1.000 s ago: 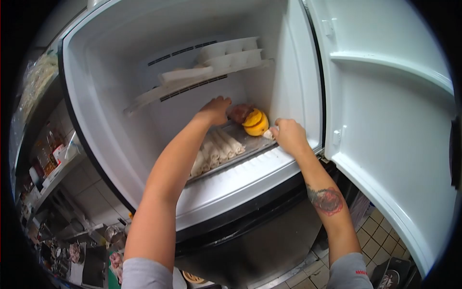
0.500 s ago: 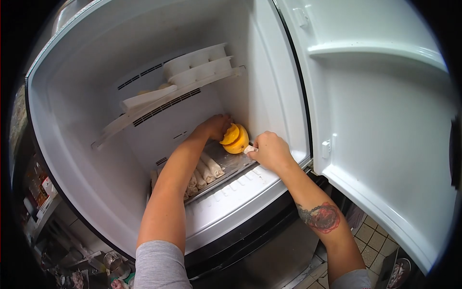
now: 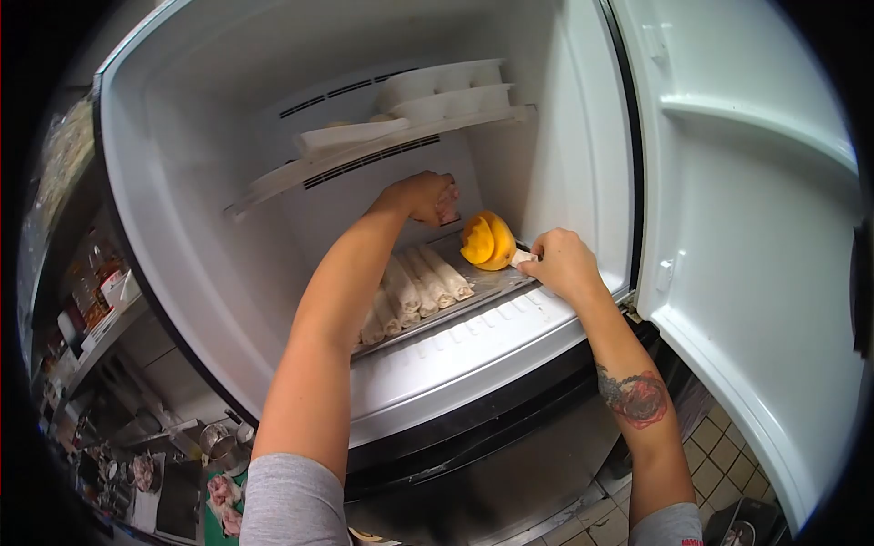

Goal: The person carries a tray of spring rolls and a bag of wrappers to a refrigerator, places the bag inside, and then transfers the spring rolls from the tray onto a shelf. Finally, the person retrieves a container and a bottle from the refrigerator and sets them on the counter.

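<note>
Inside an open freezer, my left hand (image 3: 421, 197) is closed round a pinkish piece (image 3: 448, 201) that I cannot identify, raised above the tray. Yellow-orange rounded pieces (image 3: 489, 241), one cupped against another, rest at the right part of the metal tray (image 3: 496, 288). Just right of them, my right hand (image 3: 563, 261) pinches the whitish end of a roll (image 3: 523, 258); the rest of it is hidden. Several pale rolls (image 3: 423, 284) lie side by side on the tray, partly behind my left forearm.
A slanted freezer shelf (image 3: 364, 146) above holds white moulded trays (image 3: 446, 91). The freezer door (image 3: 746, 227) stands open on the right. At lower left are a counter with a sink (image 3: 179, 496), a metal pot (image 3: 217, 441) and a green board with raw meat (image 3: 223, 496).
My left hand has lifted off the yellow-orange pieces and now holds a pinkish piece. My right hand stays beside them, still pinching. The view has shifted left.
</note>
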`<state>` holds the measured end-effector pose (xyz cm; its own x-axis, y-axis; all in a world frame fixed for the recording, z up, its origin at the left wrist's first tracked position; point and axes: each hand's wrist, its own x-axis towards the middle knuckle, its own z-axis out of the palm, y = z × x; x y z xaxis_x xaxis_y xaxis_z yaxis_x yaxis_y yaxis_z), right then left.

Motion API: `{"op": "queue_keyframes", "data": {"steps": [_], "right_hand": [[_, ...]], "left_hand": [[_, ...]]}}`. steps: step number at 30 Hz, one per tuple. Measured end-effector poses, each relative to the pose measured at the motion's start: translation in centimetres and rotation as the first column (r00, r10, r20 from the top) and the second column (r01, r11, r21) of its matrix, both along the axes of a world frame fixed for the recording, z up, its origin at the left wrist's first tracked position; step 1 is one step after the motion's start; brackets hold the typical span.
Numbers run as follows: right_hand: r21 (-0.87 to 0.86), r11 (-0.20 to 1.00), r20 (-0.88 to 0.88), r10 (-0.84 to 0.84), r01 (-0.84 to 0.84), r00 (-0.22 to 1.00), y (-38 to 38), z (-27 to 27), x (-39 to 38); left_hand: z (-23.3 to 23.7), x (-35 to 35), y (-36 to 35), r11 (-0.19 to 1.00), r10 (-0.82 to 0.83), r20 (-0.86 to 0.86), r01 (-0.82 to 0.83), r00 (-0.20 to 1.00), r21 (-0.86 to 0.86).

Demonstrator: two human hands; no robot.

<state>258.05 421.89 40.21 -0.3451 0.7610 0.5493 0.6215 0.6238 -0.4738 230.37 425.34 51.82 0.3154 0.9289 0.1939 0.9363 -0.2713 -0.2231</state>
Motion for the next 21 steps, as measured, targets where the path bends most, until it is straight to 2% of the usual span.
{"op": "queue_keyframes", "data": {"steps": [1, 4, 7, 10, 13, 16, 19, 21], "right_hand": [[0.001, 1.0, -0.001, 0.005, -0.005, 1.0, 0.1, -0.1, 0.0], [0.123, 0.992, -0.084, 0.035, -0.025, 0.996, 0.5, -0.9, -0.2], [0.318, 0.947, -0.103, -0.02, 0.052, 0.995, -0.3, -0.7, 0.1], [0.32, 0.932, -0.165, -0.125, 0.172, 0.978, -1.0, 0.5, -0.1], [0.419, 0.907, -0.127, 0.019, 0.036, 0.992, 0.9, -0.4, -0.3], [0.264, 0.947, 0.032, 0.18, -0.182, 0.983, 0.8, 0.2, -1.0], [0.081, 0.973, 0.25, 0.189, -0.215, 0.95, 0.3, 2.2, -2.5], [0.091, 0.974, 0.362, 0.16, -0.206, 0.918, -0.3, 3.5, -3.7]], "left_hand": [[0.3, 0.1, -0.9, 0.999, 0.01, 0.0, -0.01, 1.0, 0.041], [1.9, 2.4, -5.7, 0.982, 0.188, 0.229, -0.185, 0.955, -0.037], [3.2, 5.3, -11.1, 0.949, 0.314, 0.301, -0.292, 0.9, -0.116], [4.0, 6.3, -13.7, 0.942, 0.334, 0.076, -0.329, 0.94, -0.073], [4.7, 8.4, -18.2, 0.948, 0.318, 0.036, -0.317, 0.947, -0.027], [5.3, 11.2, -23.3, 0.947, 0.321, 0.009, -0.321, 0.947, -0.016], [5.3, 12.4, -27.5, 0.963, 0.265, -0.029, -0.266, 0.964, -0.04], [4.9, 13.2, -31.3, 0.984, 0.177, 0.001, -0.177, 0.984, 0.013]]}}
